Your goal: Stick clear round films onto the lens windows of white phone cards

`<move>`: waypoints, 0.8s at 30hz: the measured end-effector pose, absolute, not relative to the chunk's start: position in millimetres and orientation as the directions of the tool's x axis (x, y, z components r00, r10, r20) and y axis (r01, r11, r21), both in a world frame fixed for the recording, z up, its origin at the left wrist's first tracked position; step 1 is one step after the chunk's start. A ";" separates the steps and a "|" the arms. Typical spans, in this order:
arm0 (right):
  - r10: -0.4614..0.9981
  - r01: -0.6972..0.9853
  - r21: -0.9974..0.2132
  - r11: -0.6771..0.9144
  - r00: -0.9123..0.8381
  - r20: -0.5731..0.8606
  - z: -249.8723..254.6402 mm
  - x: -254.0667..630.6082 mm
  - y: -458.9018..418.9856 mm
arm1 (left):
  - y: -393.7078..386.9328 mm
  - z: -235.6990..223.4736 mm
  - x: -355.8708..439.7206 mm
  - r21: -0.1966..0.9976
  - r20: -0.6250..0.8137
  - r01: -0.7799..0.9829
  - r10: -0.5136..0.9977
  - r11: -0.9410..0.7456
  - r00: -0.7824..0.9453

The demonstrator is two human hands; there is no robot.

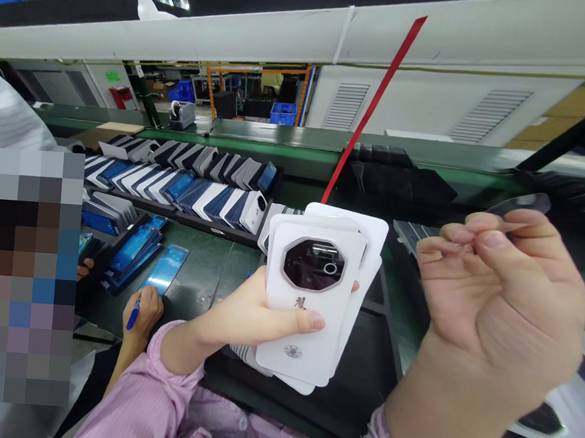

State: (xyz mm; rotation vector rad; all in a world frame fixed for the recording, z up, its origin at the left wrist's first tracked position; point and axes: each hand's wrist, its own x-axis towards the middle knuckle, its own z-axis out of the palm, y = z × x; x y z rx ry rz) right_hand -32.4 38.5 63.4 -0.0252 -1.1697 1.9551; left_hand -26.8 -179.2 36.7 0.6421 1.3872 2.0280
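Note:
My left hand [245, 316] is closed round a small fanned stack of white phone back covers [309, 340], its thumb lying across the front one. The front cover stands tilted towards me, with a dark eight-sided camera window, small dark lettering and a round emblem. Raised at the right, my right hand [502, 294] pinches a thin clear piece of film [521, 203] between thumb and fingers; most of the film is hidden behind the fingers. The right hand is apart from the covers.
Rows of phone covers [189, 192] stand in black trays beyond my left arm. A co-worker's hand [143, 309] with a blue pen rests near blue-filmed panels [166, 270]. A red strip [375, 111] slants down from the white overhead beam [266, 27]. Black material [396, 173] lies behind.

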 end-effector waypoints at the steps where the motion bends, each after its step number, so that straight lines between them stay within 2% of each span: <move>1: 0.657 -0.644 -0.736 -0.208 -0.649 0.382 63.6 -32.2 38.6 | -178.9 36.9 -26.2 0.936 0.041 -0.217 0.700 -0.277 -0.713; 5: 0.650 -0.639 -0.743 -0.200 -0.654 0.387 65.1 -32.1 36.0 | -178.7 36.3 -24.4 0.912 -0.022 -0.298 0.691 -0.283 -0.723; 13: 0.646 -0.636 -0.736 -0.231 -0.666 0.373 64.2 -30.3 38.0 | -178.6 35.2 -24.2 0.887 -0.055 -0.372 0.735 -0.275 -0.675; 24: 0.625 -0.616 -0.753 -0.232 -0.687 0.370 64.1 -29.0 40.2 | -174.0 33.2 -24.1 0.915 -0.093 -0.340 0.705 -0.218 -0.704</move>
